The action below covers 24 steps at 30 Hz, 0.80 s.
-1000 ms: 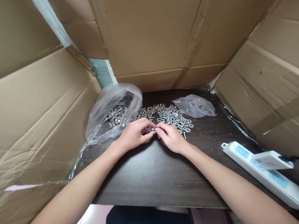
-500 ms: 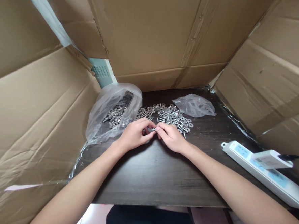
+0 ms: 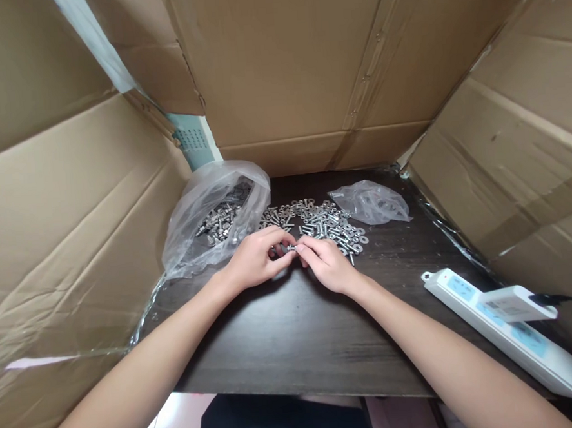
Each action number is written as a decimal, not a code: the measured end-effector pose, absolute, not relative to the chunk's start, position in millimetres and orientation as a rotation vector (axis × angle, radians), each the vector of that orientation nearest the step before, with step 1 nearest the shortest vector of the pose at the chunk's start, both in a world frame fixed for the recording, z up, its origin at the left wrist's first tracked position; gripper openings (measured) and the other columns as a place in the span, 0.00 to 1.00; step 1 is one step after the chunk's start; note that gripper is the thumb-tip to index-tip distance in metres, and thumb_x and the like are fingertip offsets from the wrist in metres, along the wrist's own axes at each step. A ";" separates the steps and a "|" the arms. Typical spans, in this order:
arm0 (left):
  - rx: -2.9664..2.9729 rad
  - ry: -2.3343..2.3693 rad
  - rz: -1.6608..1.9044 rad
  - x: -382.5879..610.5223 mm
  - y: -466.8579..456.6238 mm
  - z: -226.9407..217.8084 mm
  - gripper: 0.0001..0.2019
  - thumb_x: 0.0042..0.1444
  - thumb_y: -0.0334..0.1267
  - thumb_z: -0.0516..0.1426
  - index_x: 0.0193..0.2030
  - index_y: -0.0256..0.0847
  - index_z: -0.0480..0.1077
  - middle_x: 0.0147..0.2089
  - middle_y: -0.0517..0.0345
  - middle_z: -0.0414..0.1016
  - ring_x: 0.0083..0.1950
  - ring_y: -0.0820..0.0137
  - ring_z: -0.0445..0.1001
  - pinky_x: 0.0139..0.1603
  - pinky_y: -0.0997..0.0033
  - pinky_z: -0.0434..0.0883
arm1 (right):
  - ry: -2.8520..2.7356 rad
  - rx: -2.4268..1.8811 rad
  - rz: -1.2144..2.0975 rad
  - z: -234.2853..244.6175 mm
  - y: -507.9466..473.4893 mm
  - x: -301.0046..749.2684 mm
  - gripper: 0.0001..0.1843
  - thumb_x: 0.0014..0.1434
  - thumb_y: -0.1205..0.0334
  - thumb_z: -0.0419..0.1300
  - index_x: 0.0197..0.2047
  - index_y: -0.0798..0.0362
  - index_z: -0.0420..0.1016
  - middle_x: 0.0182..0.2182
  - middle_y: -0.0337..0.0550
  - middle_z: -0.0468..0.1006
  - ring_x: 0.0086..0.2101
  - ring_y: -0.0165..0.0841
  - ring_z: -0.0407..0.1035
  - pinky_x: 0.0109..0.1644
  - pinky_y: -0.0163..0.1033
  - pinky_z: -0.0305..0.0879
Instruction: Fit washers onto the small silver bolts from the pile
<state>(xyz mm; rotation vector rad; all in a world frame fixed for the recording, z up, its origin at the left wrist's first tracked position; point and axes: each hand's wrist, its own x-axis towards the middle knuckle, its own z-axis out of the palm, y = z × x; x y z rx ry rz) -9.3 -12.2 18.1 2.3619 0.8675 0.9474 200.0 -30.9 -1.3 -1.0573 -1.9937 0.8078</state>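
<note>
Between my two hands is a small silver bolt (image 3: 291,247), partly covered by fingertips. My left hand (image 3: 261,257) pinches its left end, with what looks like a washer near the fingers. From the other side, the thumb and fingertips of my right hand (image 3: 324,262) close on the right end. Just beyond my hands lies a loose pile of bolts, nuts and flat washers (image 3: 329,223) on the dark table (image 3: 283,333). Whether a nut is on the held bolt is too small to tell.
An open clear plastic bag (image 3: 183,230) with many metal fasteners stands at the back left. A smaller clear bag (image 3: 375,202) lies at the back right. A white power strip (image 3: 507,336) with a plugged-in adapter (image 3: 517,303) sits at right. Cardboard walls (image 3: 296,65) surround the table.
Both hands keep their pinch on the bolt, with only a slight shift of the fingertips. The whole view has moved a little.
</note>
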 end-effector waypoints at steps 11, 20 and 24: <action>2.367 0.868 0.966 -8.8 -11.9 17.8 0.05 0.64 0.35 0.61 0.45 0.39 0.76 0.40 0.57 0.75 0.36 0.71 0.74 0.38 0.72 0.72 | -1.966 -1.041 0.802 -1.6 -31.1 199.3 0.12 0.71 0.59 0.51 0.35 0.51 0.68 0.26 0.37 0.72 0.27 0.34 0.66 0.36 0.39 0.57; 2.273 0.876 0.971 -7.4 -13.2 17.1 0.05 0.64 0.37 0.62 0.45 0.40 0.77 0.40 0.57 0.75 0.35 0.72 0.74 0.35 0.74 0.73 | -1.958 -1.032 0.798 -2.2 -31.5 199.9 0.10 0.70 0.59 0.53 0.37 0.52 0.70 0.25 0.35 0.71 0.25 0.33 0.64 0.33 0.38 0.57; 2.294 0.885 0.964 -8.3 -13.5 16.9 0.05 0.65 0.37 0.62 0.45 0.40 0.76 0.41 0.57 0.75 0.35 0.72 0.74 0.36 0.73 0.73 | -1.958 -1.035 0.791 -2.6 -31.2 199.6 0.11 0.70 0.59 0.52 0.37 0.52 0.70 0.25 0.36 0.71 0.26 0.32 0.64 0.34 0.38 0.57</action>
